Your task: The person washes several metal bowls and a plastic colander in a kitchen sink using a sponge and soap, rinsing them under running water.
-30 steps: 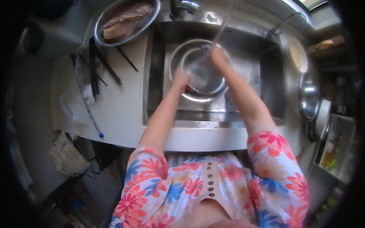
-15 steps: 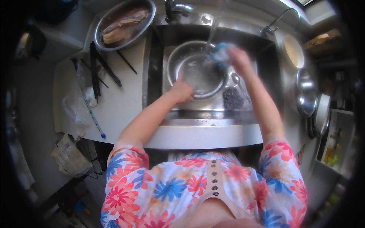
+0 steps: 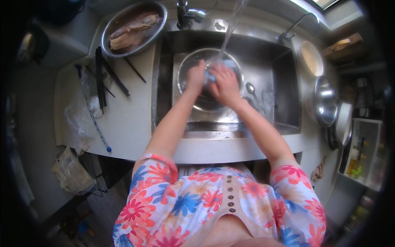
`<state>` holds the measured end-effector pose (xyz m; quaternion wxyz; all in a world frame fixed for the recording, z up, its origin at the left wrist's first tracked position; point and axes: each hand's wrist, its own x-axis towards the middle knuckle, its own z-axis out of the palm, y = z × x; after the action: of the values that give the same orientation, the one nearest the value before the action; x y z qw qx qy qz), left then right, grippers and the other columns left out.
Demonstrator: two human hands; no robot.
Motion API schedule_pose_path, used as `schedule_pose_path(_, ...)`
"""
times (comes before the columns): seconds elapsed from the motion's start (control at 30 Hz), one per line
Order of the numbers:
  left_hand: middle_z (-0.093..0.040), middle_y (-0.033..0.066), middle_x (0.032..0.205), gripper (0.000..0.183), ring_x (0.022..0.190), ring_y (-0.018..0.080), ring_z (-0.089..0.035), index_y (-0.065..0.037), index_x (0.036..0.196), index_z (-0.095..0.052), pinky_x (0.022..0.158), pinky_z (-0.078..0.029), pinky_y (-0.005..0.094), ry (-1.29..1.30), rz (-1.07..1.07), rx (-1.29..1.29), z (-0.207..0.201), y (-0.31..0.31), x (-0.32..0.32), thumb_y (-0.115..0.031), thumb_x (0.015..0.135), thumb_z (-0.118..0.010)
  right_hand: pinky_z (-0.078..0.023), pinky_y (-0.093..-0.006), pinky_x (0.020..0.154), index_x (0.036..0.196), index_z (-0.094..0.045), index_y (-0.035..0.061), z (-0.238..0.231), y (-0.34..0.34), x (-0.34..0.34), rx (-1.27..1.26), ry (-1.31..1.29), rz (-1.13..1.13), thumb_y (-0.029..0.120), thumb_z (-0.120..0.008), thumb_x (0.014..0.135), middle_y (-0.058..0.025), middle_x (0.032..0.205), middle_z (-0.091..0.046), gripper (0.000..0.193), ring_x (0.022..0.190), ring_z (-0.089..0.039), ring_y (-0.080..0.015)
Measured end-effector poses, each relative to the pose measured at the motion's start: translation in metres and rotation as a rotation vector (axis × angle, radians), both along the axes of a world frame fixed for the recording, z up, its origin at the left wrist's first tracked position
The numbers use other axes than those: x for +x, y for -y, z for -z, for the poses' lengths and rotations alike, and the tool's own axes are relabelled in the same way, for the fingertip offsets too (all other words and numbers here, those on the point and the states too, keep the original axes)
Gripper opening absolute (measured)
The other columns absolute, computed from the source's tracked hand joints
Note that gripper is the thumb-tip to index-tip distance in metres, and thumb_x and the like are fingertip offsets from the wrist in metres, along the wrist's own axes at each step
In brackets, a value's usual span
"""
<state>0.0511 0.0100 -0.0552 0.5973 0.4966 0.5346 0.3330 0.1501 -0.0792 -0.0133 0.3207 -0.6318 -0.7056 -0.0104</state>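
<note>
My left hand (image 3: 196,78) and my right hand (image 3: 225,85) are close together over a round metal basin (image 3: 181,76) in the sink. Between and under them is a light blue cloth (image 3: 231,64), wet and bunched. Both hands grip it, the right with its fingers laid over the top; motion blurs the fingertips. A stream of water (image 3: 227,35) from the tap falls onto the cloth and hands. Right of the basin a metal spoon (image 3: 256,96) lies on the sink bottom. The dark scouring pad (image 3: 248,100) beside it is partly hidden by my right forearm.
An oval metal bowl (image 3: 108,48) with raw meat stands at the back left, beside black sticks (image 3: 113,76) and a clear plastic bag (image 3: 80,119). The tap (image 3: 185,15) rises behind the sink (image 3: 288,103). Several bowls, one a shiny metal bowl (image 3: 327,101), line the right counter.
My right hand has brought the blue cloth left and down over the basin. The left hand has left the basin's near rim and moved up to the cloth. The basin has shifted slightly.
</note>
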Motion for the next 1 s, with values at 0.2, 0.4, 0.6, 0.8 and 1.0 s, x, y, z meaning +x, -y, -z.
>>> schedule_pose_path(0.2, -0.061, 0.0148, 0.075, 0.038, 0.072, 0.0238, -0.057, 0.0, 0.081, -0.063, 0.067, -0.042, 0.0336, -0.1, 0.012, 0.013, -0.013, 0.008, -0.009, -0.035, 0.08, -0.048, -0.042, -0.0381, 0.066, 0.088, -0.058, 0.0021, 0.056, -0.058, 0.085, -0.686, -0.646, 0.303, 0.036, -0.043, 0.081, -0.0175, 0.08, -0.056, 0.037, 0.077, -0.054, -0.0306)
schedule_pose_path(0.4, -0.058, 0.0054, 0.072, 0.032, 0.064, 0.0154, -0.054, 0.0, 0.078, -0.06, 0.057, -0.043, 0.0276, 0.323, -0.306, -0.26, 0.016, -0.005, -0.036, -0.031, 0.08, -0.053, -0.042, -0.0332, 0.064, 0.082, -0.06, 0.0044, 0.116, -0.022, 0.081, -0.781, -1.515, 0.438, 0.037, -0.058, 0.072, -0.0084, 0.076, -0.057, 0.035, 0.07, -0.052, -0.0218)
schedule_pose_path(0.6, -0.055, 0.0049, 0.068, 0.031, 0.061, 0.0167, -0.055, -0.003, 0.079, -0.057, 0.05, -0.049, 0.0306, 0.536, -0.357, -0.407, 0.004, 0.0, -0.044, -0.032, 0.085, -0.046, -0.048, -0.0311, 0.05, 0.085, -0.059, 0.0059, 0.025, -0.086, 0.13, -0.95, -0.658, 0.205, 0.019, -0.051, 0.076, -0.0082, 0.081, -0.059, 0.017, 0.07, -0.058, -0.0171)
schedule_pose_path(0.8, -0.056, 0.0032, 0.067, 0.028, 0.061, 0.0156, -0.054, -0.008, 0.072, -0.056, 0.056, -0.048, 0.0311, 0.605, -0.304, -0.454, -0.016, 0.009, -0.036, -0.033, 0.083, -0.052, -0.042, -0.0387, 0.077, 0.118, -0.045, 0.0128, -0.082, -0.202, 0.108, -0.551, -1.221, -0.209, 0.024, -0.054, 0.08, -0.0032, 0.111, -0.052, 0.041, 0.106, -0.046, -0.0166)
schedule_pose_path(1.0, -0.054, 0.0056, 0.065, 0.028, 0.058, 0.0192, -0.055, -0.006, 0.077, -0.053, 0.053, -0.048, 0.0327, 0.696, -0.4, -0.472, -0.006, -0.001, -0.038, -0.031, 0.086, -0.046, -0.04, -0.0402, 0.081, 0.123, -0.041, 0.0089, -0.085, -0.182, 0.106, -0.568, -0.842, -0.185, 0.031, -0.056, 0.079, -0.007, 0.115, -0.05, 0.051, 0.109, -0.044, -0.0173)
